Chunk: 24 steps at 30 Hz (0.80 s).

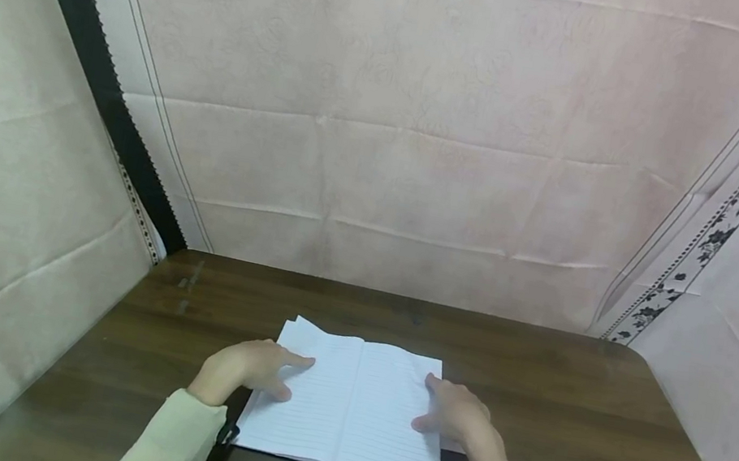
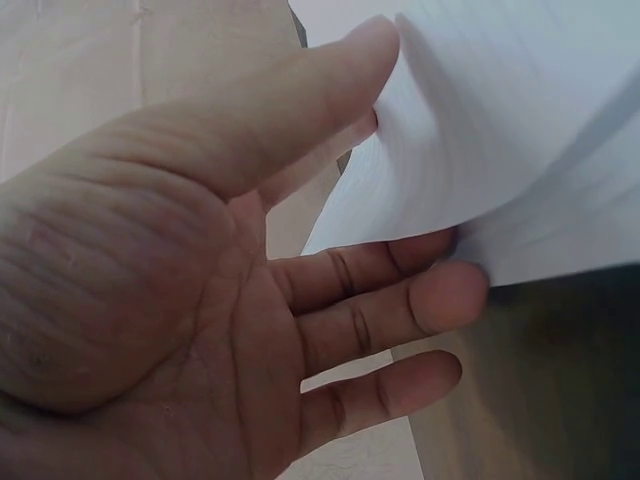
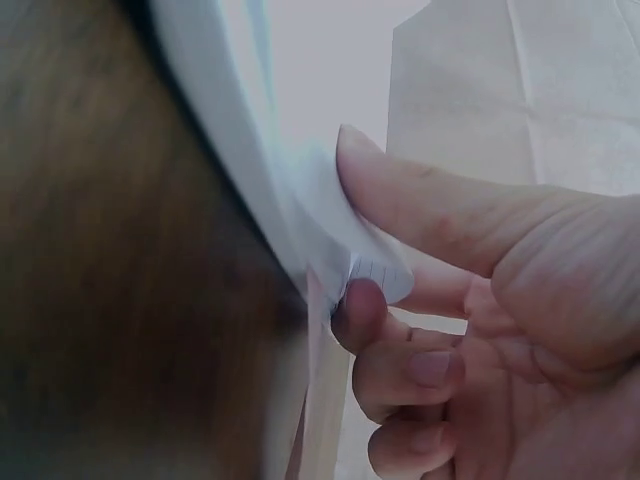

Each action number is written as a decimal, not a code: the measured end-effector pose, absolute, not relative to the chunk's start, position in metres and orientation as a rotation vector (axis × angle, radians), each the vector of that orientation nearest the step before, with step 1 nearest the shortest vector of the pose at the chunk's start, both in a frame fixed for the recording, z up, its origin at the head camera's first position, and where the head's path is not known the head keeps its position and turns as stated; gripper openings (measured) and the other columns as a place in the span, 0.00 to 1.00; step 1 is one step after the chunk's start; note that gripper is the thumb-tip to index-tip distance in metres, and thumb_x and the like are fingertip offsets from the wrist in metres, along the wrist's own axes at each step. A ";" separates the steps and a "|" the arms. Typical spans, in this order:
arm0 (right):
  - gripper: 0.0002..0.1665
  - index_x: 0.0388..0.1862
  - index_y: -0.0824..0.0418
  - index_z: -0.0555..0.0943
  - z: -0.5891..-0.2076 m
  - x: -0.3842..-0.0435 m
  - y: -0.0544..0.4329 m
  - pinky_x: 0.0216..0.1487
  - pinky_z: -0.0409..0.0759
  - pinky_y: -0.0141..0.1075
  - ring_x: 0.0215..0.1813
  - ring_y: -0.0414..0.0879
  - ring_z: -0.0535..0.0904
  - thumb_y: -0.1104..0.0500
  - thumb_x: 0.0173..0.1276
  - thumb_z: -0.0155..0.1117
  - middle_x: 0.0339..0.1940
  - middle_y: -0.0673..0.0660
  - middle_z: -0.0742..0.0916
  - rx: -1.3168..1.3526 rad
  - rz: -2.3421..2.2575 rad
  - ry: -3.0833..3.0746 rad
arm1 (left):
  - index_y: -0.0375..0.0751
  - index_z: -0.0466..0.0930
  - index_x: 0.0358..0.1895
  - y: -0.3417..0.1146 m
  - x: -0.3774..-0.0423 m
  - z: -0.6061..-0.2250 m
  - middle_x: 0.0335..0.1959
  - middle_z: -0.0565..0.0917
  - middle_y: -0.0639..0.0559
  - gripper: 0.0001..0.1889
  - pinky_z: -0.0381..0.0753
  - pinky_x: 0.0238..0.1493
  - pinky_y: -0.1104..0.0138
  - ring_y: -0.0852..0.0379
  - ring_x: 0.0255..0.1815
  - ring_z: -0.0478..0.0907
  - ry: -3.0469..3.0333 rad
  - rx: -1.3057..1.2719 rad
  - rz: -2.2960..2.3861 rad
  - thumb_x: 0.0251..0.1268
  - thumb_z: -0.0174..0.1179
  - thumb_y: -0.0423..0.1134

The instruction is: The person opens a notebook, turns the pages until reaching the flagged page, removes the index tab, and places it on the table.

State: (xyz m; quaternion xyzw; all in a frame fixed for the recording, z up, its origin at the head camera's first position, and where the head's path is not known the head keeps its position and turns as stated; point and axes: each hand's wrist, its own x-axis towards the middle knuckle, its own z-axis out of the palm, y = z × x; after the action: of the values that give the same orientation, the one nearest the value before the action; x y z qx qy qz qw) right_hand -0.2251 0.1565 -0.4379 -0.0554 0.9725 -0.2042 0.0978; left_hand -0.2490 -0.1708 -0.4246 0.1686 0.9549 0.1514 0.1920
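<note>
An open notebook [image 1: 319, 411] with ruled white pages lies across the front middle of the table. My left hand [image 1: 251, 366] holds its left side. In the left wrist view, the thumb rests on the lifted, curving pages [image 2: 440, 150], while other fingers extend beneath their edge. At the opposite side, my right hand [image 1: 459, 413] grips the right-hand pages. The right wrist view has the thumb on top of the bent paper [image 3: 310, 190] and the other fingers curled at its edge. Part of the index finger is hidden behind paper in both wrist views.
The brown wooden table [image 1: 567, 414] extends around the notebook. Pale cloth hangs behind it [image 1: 392, 144], with more cloth panels at the left and right. A dark strip [image 1: 107, 77] runs down the left corner, and a floral border [image 1: 736, 213] down the right.
</note>
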 end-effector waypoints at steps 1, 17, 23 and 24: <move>0.46 0.71 0.63 0.72 -0.438 -0.225 0.156 0.58 0.71 0.67 0.66 0.68 0.73 0.53 0.55 0.80 0.66 0.69 0.77 -0.157 -0.601 2.879 | 0.59 0.73 0.71 -0.171 -0.249 -0.424 0.69 0.75 0.49 0.32 0.64 0.68 0.40 0.39 0.75 0.62 2.681 0.475 0.425 0.63 0.70 0.43; 0.36 0.67 0.68 0.74 -0.435 -0.230 0.157 0.58 0.74 0.65 0.64 0.68 0.75 0.58 0.62 0.75 0.64 0.70 0.79 -0.257 -0.779 2.858 | 0.60 0.73 0.71 -0.170 -0.247 -0.425 0.69 0.74 0.48 0.31 0.66 0.66 0.40 0.40 0.74 0.63 2.681 0.448 0.426 0.63 0.69 0.43; 0.33 0.71 0.66 0.72 -0.425 -0.228 0.160 0.59 0.76 0.60 0.65 0.66 0.75 0.61 0.69 0.68 0.67 0.68 0.77 -0.245 -1.045 2.838 | 0.60 0.73 0.71 -0.170 -0.247 -0.425 0.69 0.75 0.46 0.31 0.67 0.66 0.41 0.42 0.73 0.65 2.683 0.455 0.411 0.64 0.69 0.43; 0.33 0.71 0.66 0.71 -0.423 -0.227 0.160 0.58 0.77 0.58 0.64 0.66 0.76 0.60 0.70 0.67 0.67 0.68 0.77 -0.250 -1.074 2.835 | 0.59 0.73 0.71 -0.170 -0.247 -0.424 0.69 0.75 0.46 0.31 0.68 0.66 0.42 0.42 0.73 0.65 2.684 0.457 0.409 0.64 0.69 0.43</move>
State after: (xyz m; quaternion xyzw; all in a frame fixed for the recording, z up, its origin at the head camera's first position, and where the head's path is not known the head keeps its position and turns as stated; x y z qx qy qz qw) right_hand -0.2274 0.1597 -0.4230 -0.0821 0.9309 -0.3525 0.0499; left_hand -0.2465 -0.1704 -0.4244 0.1630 0.9566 0.1456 0.1929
